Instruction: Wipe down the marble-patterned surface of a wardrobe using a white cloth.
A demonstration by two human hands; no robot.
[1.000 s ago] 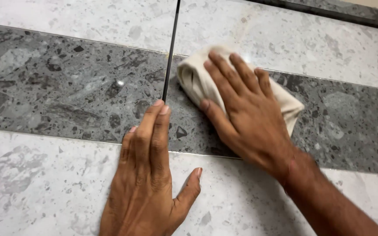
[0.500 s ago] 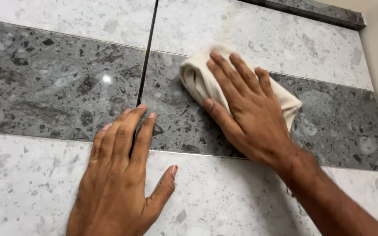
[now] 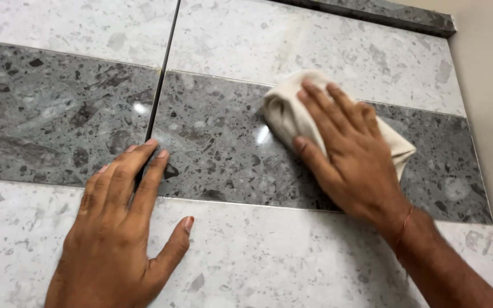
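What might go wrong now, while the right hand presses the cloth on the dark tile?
The tile looks glossy, so the flat left hand may leave smears. Its fingertips lie on the dark joint, where the cloth might push dirt. The folded cloth under the right hand could slip.

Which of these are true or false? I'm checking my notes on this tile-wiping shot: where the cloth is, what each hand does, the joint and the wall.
1. The right hand presses a cream cloth flat on the dark grey tile band. True.
2. The left hand holds a second cloth. False: it lies flat and empty, fingers spread on the tiles.
3. The left hand's fingertips reach the dark joint between tiles. True.
4. The cloth lies on the pale tile. False: it sits on the dark band.
5. A plain beige wall stands on the right. True.
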